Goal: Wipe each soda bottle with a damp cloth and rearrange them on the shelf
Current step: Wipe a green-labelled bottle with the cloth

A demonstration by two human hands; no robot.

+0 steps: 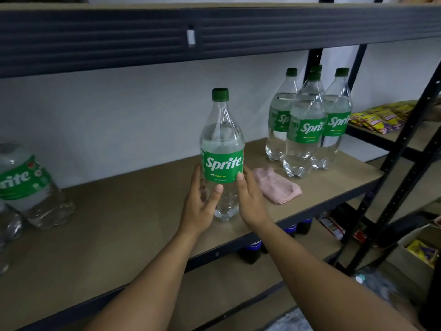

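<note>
A clear Sprite bottle [222, 149] with a green cap and label stands upright in the middle of the brown shelf board [114, 211]. My left hand [201, 206] holds its lower left side, thumb across the front. My right hand [250, 199] lies against its right side with the fingers fairly straight. A folded pink cloth [278, 186] lies on the board just right of my right hand. Several more Sprite bottles [307, 123] stand grouped at the right end. Another Sprite bottle [31, 185] stands at the left edge.
A dark metal beam [214, 32] of the upper shelf runs overhead. Dark-capped cola bottles [253, 249] sit on the shelf below. Yellow snack packets [379, 118] lie on the neighbouring rack to the right, behind black uprights [401, 168].
</note>
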